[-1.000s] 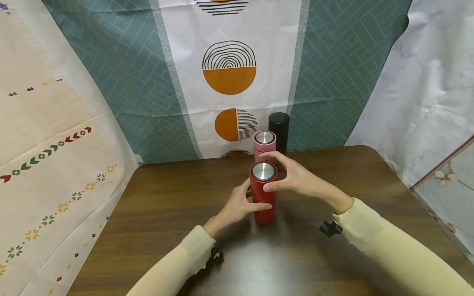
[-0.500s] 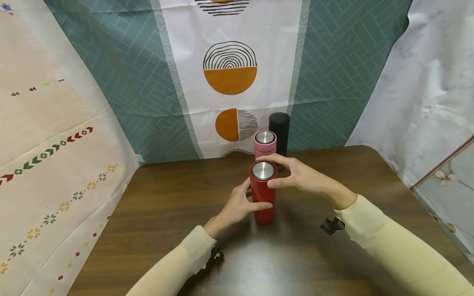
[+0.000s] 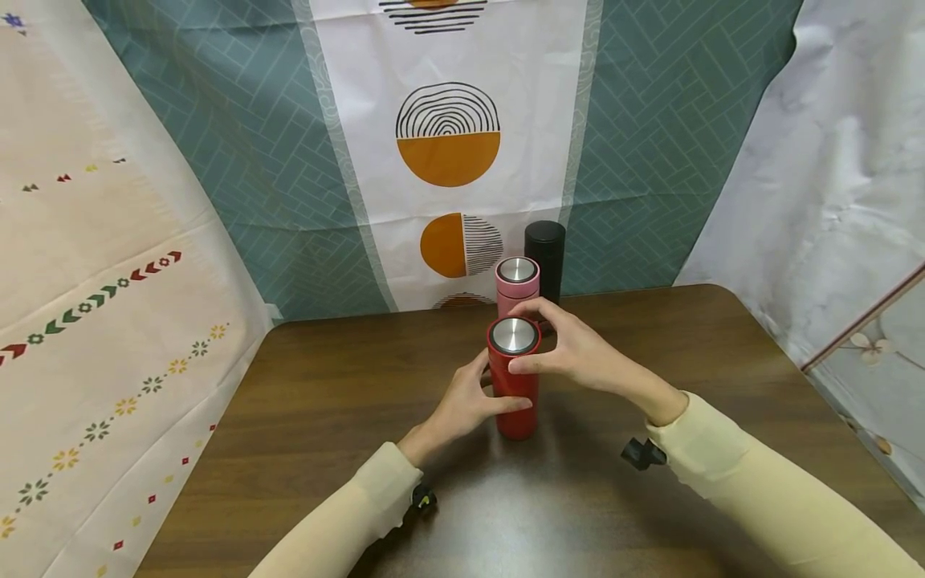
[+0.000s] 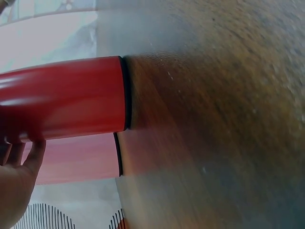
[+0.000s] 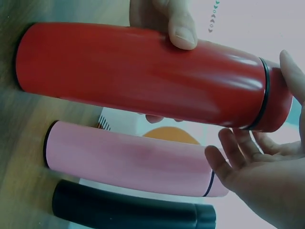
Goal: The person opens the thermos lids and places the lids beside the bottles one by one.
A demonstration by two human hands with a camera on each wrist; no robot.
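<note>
A red thermos (image 3: 516, 381) with a steel-topped lid (image 3: 515, 335) stands upright on the wooden table. My left hand (image 3: 457, 405) grips its body from the left, thumb across the front. At the top, my right hand (image 3: 581, 353) holds the lid between thumb and fingers. The right wrist view shows that thumb on one side of the red lid (image 5: 279, 100) and fingertips on the other, with a dark ring below the lid. From the left wrist, the lower red body (image 4: 71, 98) and its black base are visible; the lid is outside that view.
Behind the red thermos stands a pink thermos (image 3: 517, 281), partly hidden by it and my right fingers. A black thermos (image 3: 545, 253) is farther back, close to the patterned cloth (image 3: 448, 160) hanging behind the table (image 3: 347, 377). More cloth hangs on both sides.
My right hand shifts slightly right, its thumb sliding along the lid, then comes back left with the thumb farther across the front. My left hand and all three thermoses stay in place.
</note>
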